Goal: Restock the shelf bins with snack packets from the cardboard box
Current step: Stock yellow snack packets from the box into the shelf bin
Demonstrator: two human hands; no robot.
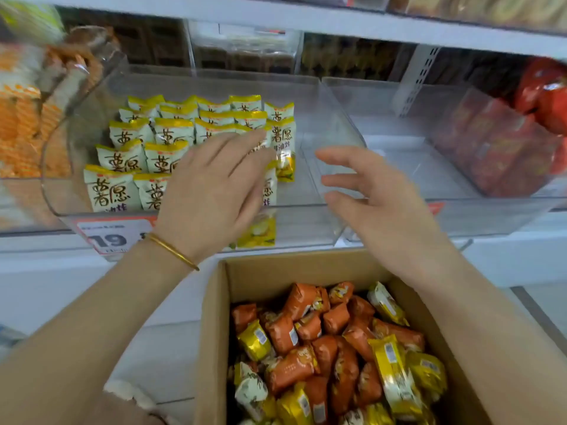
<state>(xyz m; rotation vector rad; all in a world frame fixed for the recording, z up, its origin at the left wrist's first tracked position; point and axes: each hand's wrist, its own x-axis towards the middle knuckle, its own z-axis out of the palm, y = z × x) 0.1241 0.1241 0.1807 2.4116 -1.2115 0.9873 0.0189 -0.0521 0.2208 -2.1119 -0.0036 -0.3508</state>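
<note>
A clear plastic shelf bin (333, 124) sits on the white shelf (40, 271) at about 11 o'clock. Cream-and-yellow snack packets with dark lettering (112, 191) stand in it in tidy upright rows, filling its 9 o'clock side.

The left grip (211, 185), with a thin gold bangle (171, 251) on the wrist, reaches over the bin's front rim. Its fingers are straight and together, laid flat across the packets nearest 3 o'clock in the rows. It holds nothing, and I cannot tell if the fingers press on the packets or only hover just above.

The right grip (377, 204) is just beside it at 3 o'clock, palm turned inward. Its fingers are spread and relaxed and hold nothing, in front of the wall where this bin meets a second clear plastic bin (408, 167).

At 6 o'clock, below both wrists, stands the open brown cardboard box (214, 332). It holds a loose heap of orange snack packets (294, 332) mixed with shiny yellow snack packets (395, 372).

A clear bin of red packets (497, 148) is at 2 o'clock, and blurred orange-striped packets (21, 127) are at 9 o'clock. A red-and-white price tag (113, 237) hangs on the shelf edge under the first bin.
</note>
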